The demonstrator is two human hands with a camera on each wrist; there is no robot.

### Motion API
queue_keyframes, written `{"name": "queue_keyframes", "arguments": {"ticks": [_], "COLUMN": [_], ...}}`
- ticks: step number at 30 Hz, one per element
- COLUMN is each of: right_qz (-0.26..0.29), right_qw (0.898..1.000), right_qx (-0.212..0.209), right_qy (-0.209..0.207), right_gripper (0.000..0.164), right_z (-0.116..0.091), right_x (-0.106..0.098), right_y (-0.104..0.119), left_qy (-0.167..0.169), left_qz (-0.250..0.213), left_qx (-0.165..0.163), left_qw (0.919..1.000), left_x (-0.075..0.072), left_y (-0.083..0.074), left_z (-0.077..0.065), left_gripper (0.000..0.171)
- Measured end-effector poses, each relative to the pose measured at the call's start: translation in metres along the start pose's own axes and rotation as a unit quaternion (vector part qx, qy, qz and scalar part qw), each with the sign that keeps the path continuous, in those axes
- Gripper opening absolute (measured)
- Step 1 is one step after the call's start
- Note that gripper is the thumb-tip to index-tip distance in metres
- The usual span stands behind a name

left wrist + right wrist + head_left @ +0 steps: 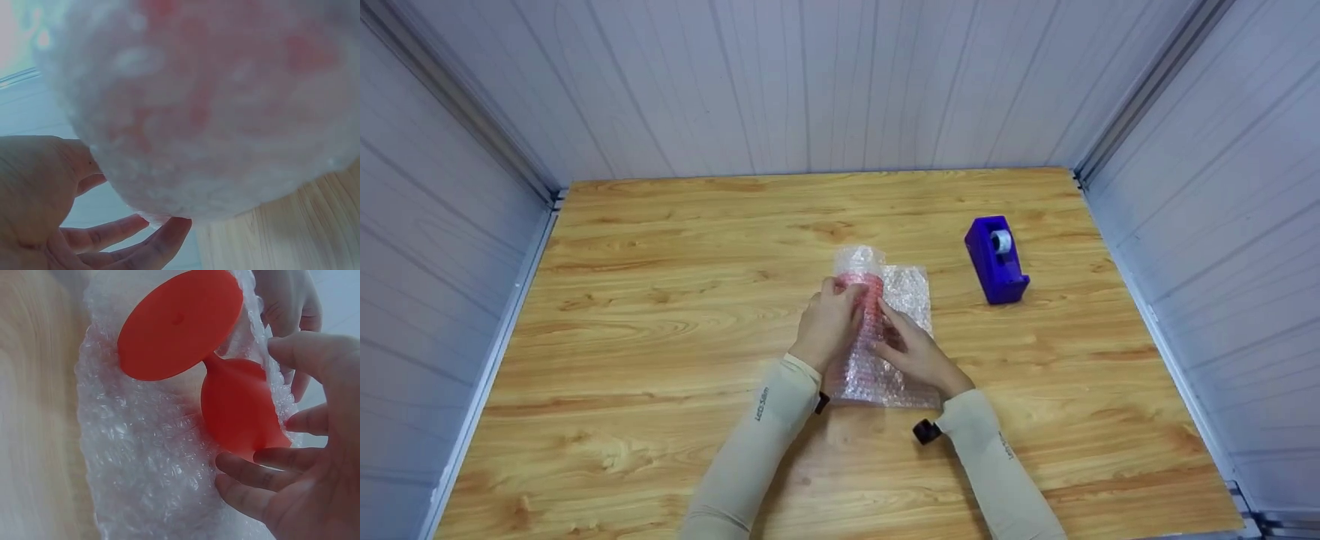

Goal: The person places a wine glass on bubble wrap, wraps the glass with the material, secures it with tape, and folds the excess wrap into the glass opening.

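Note:
A sheet of bubble wrap (906,289) lies on the table, its left part rolled around a red goblet (236,405). The goblet's flat round foot and stem show inside the roll in the right wrist view. My left hand (826,324) holds the roll from the left, its fingers curled over the upper part. In the left wrist view, the roll fills most of the picture, with fingertips (179,224) touching its underside. My right hand (919,356) rests against the roll's right side with fingers spread, some touching the wrap beside the goblet's bowl.
A blue tape dispenser (996,262) with a tape roll stands at the right back of the wooden table (660,300). Pale panel walls (810,90) enclose the table at the back and both sides.

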State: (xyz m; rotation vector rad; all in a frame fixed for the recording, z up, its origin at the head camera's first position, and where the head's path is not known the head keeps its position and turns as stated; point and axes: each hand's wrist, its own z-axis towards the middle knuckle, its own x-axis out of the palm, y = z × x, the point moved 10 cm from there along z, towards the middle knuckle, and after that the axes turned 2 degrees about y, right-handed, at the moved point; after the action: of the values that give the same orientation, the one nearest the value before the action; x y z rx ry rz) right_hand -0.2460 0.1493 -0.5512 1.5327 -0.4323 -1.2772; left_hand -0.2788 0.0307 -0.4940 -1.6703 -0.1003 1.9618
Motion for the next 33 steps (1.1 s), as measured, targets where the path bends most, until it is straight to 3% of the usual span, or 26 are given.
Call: {"name": "queue_keyframes", "arguments": {"ticks": [8, 13, 17, 22, 33], "right_qz": [-0.018, -0.082, -0.149, -0.188, -0.154], "right_qw": [0.998, 0.99, 0.978, 0.971, 0.979], "right_qx": [-0.039, -0.05, -0.067, -0.077, -0.071], "right_qy": [-0.05, -0.103, -0.129, -0.129, -0.114], "right_gripper": [0.064, 0.057, 0.053, 0.051, 0.045], "right_z": [0.0, -0.002, -0.001, 0.001, 0.002], "right_x": [-0.009, -0.015, -0.019, -0.018, -0.021], "right_y": [0.018, 0.021, 0.03, 0.033, 0.025], "left_qy": [0.005, 0.018, 0.02, 0.017, -0.013], "left_qz": [0.025, 0.031, 0.034, 0.035, -0.022], "left_qx": [-0.008, -0.02, -0.03, -0.033, 0.007], "left_qw": [0.9996, 0.9991, 0.9988, 0.9987, 0.9996], "left_x": [0.004, 0.005, 0.005, 0.005, 0.001], "left_y": [-0.005, -0.005, -0.004, -0.005, -0.001], "left_z": [-0.001, 0.0, 0.001, 0.002, 0.0], "left_gripper": [0.03, 0.03, 0.03, 0.029, 0.039]}}
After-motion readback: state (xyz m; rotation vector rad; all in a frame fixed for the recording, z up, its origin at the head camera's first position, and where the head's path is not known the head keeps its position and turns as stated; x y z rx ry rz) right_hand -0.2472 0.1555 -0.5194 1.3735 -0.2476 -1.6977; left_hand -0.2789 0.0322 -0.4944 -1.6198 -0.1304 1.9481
